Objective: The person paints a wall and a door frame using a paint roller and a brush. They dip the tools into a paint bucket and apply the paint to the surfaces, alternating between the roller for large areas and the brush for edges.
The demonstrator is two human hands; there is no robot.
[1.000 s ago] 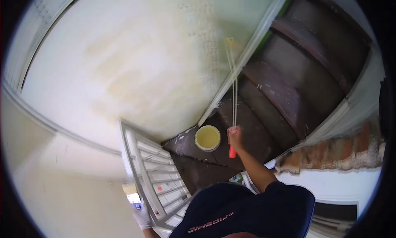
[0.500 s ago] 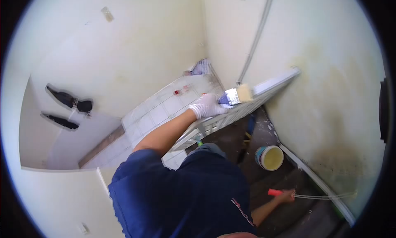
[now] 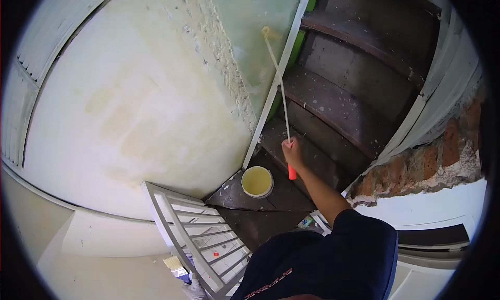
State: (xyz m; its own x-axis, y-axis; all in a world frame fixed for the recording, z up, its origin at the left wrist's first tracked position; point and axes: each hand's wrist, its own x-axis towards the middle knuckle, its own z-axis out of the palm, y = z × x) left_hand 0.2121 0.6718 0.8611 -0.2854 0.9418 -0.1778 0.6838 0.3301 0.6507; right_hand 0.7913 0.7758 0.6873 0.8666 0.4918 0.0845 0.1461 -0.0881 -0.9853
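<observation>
My right hand (image 3: pixel 293 151) is closed around a long-handled paint roller (image 3: pixel 292 172) with a red grip and a thin pale rod. Its small yellowish head touches or nearly touches the greenish lower wall (image 3: pixel 250 19) beside the stairs. At the lower left, my gloved left hand (image 3: pixel 194 289) is beside the white railing, partly cut off by the view. It grips a wide paintbrush (image 3: pixel 178 269) with pale bristles and a blue-and-white body. A bucket (image 3: pixel 271 183) of pale yellow liquid stands on the dark landing below my right hand.
Dark, paint-spotted stairs (image 3: pixel 333 97) rise to the upper right. A white slatted railing (image 3: pixel 182 232) borders the landing. Damp yellowish patches mark the pale wall (image 3: pixel 130 112), which has a rough strip. Exposed brick (image 3: pixel 432 167) edges the right side.
My view has swung right, toward the stairs and stained wall. My left hand and brush now appear at the lower left. My right hand still holds the roller, now nearer the middle.
</observation>
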